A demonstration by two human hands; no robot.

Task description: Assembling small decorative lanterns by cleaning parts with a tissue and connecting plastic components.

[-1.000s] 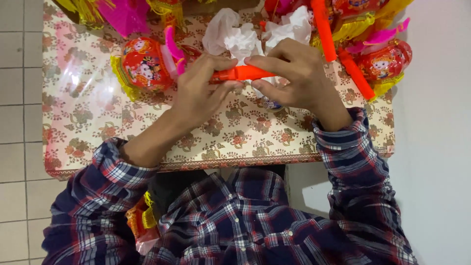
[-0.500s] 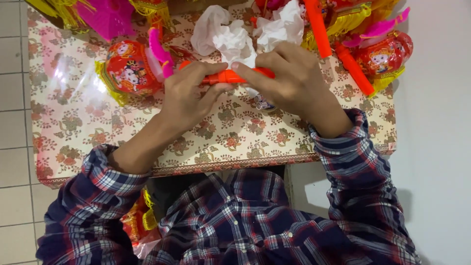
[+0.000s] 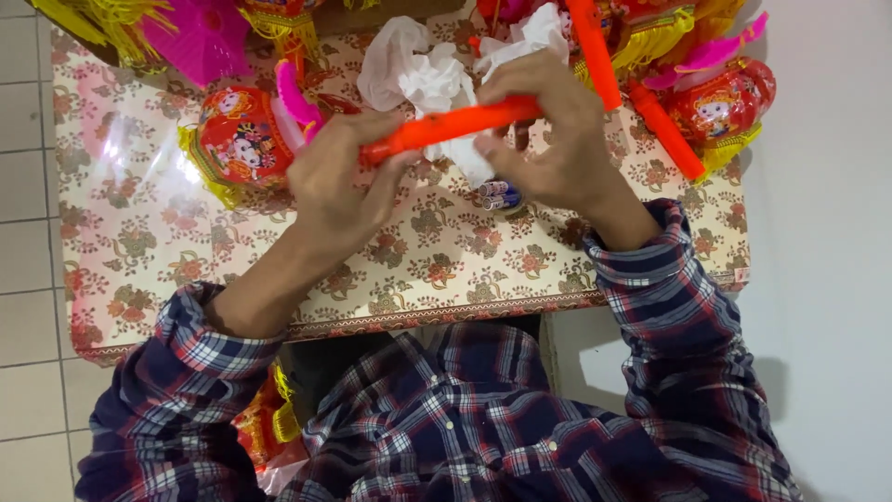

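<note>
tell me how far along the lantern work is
Looks done: a red lantern and another lie on the table. In hand: left hand and right hand grip an orange stick. Left: two loose orange sticks, batteries.

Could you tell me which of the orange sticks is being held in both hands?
The orange stick lying crosswise between the left hand and right hand; the others lie untouched at upper right.

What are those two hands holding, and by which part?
Both hold one long orange plastic stick: the left hand grips its left end, the right hand its right end, above the floral table.
</note>
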